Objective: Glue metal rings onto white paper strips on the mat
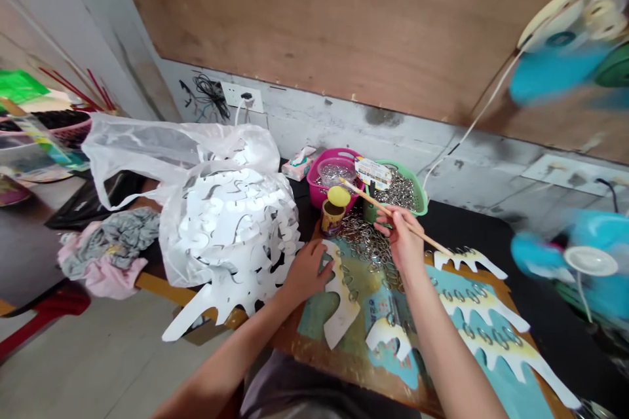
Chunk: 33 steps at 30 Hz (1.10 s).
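Observation:
My right hand (403, 236) is closed around a long, thin wooden stick (371, 200), held slantwise above the work board. The stick's upper end is close to a yellow round lid (339, 196) over a small open can (333, 217). My left hand (308, 268) lies with fingers stretched out at the upper left edge of a white cut-out piece (343, 314), which has a yellowish edge with metal rings along it. A smaller white piece (381, 332) with rings lies to the right. Loose metal rings (366, 239) are heaped between my hands.
A plastic bag (170, 236) of white cut-outs bulges at left. Behind stand a pink basket (317, 193) and a green basket (420, 203) of rings. Ringed white pieces (521, 353) lie at right, near blurred blue fan blades (535, 249). A tissue pack (297, 167) sits by the wall.

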Each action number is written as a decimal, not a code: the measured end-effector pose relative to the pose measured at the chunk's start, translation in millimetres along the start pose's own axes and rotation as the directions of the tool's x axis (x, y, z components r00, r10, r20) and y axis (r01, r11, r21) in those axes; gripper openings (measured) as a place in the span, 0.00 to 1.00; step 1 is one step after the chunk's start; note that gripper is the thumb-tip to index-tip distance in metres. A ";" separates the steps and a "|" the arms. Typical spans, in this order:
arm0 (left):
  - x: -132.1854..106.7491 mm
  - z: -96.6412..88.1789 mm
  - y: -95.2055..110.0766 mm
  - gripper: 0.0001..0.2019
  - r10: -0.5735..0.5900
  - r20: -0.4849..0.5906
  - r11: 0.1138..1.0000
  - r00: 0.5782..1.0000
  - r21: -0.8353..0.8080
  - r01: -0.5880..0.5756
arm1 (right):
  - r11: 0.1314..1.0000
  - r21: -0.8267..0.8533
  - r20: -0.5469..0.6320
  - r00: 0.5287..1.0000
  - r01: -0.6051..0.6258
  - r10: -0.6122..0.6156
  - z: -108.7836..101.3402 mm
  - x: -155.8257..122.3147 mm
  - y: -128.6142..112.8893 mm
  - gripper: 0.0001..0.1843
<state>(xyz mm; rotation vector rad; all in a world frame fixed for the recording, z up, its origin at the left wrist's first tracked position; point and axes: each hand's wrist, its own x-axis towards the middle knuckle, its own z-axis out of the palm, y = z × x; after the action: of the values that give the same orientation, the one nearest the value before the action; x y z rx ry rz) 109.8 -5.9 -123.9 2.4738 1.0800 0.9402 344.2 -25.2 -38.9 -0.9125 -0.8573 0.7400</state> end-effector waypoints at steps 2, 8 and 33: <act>18.6 -12.2 6.0 0.10 -0.045 -0.132 0.998 0.990 0.029 0.050 | 0.999 -0.033 -0.030 0.999 0.042 -0.043 9.3 1.2 5.2 0.14; 120.3 -37.3 24.5 0.21 -0.166 -0.235 0.929 0.958 0.289 0.232 | 0.995 -0.042 -0.104 0.990 0.090 -0.094 9.1 -6.9 8.3 0.13; 127.9 -58.5 5.2 0.20 -0.298 -0.281 0.885 0.912 0.278 0.374 | 0.982 -0.179 0.045 0.997 0.064 -0.057 27.9 -16.6 16.5 0.14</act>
<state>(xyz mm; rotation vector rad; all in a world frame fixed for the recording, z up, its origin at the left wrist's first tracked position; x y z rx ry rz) 138.7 84.2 -19.8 2.3320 1.8126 1.0215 309.3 -22.0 -49.0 -1.0308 -0.9956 0.6367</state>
